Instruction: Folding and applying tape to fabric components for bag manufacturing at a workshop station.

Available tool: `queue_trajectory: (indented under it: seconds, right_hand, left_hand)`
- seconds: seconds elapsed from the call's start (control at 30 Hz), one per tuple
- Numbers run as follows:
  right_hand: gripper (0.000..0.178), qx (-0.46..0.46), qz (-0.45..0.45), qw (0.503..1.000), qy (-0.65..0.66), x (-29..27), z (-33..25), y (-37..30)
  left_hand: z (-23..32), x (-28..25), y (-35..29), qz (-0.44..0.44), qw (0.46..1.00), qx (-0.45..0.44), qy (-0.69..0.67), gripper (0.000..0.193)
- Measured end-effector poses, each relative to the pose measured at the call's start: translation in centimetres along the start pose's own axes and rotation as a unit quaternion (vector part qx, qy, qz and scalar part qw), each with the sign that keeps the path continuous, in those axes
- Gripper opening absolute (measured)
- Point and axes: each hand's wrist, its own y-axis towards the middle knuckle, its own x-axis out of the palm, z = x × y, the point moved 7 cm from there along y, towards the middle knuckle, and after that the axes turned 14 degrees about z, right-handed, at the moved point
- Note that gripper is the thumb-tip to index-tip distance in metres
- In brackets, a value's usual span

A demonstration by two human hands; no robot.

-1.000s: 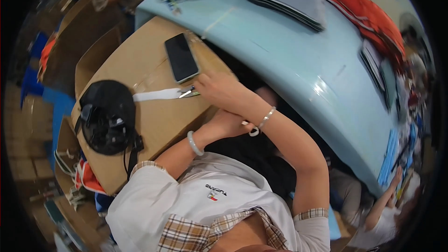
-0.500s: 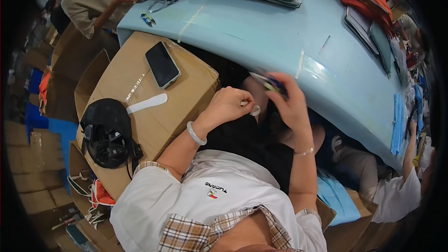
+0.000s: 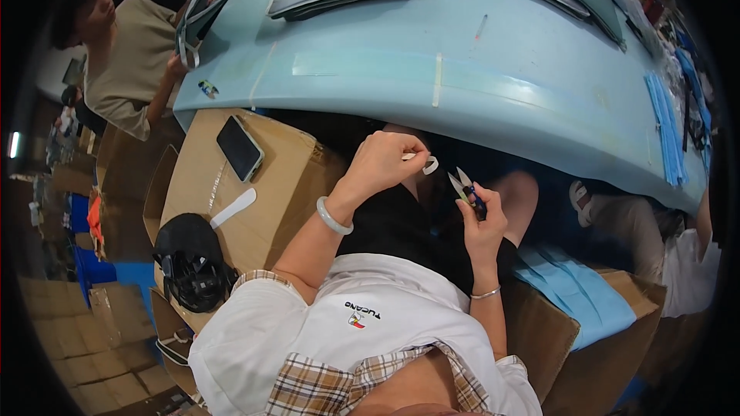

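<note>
Fingers of left hand [image 3: 383, 160] pinch one white strip [image 3: 426, 162]; right hand [image 3: 481, 219] grips one snips [image 3: 465, 187].

I see bright, even overhead light on the blue bench [image 3: 493, 69], deep shadow beneath it. Edges bend and darken to black; focus is sharp centrally.

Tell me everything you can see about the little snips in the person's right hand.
The snips are small thread clippers with two short, pale metal blades spread open in a V that points up and left. Their dark blue handle sits pinched in the right hand, held above the lap, just right of the white strip in the left hand.
</note>
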Motion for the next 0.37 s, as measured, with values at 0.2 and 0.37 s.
queue_trajectory:
  seconds: [0.2, 0.37]
  right_hand:
    - [0.026, -0.128, 0.035, 0.99, -0.046, 0.0, -0.9, 0.0]
    - [0.029, -0.149, 0.056, 0.985, -0.064, -0.6, -1.0, 0.0]
  left_hand:
    - [0.8, 2.0, 0.8, -0.016, 1.0, 0.003, 0.002, 0.023]
    - [1.2, 3.0, 1.1, -0.026, 1.0, -0.015, 0.008, 0.022]
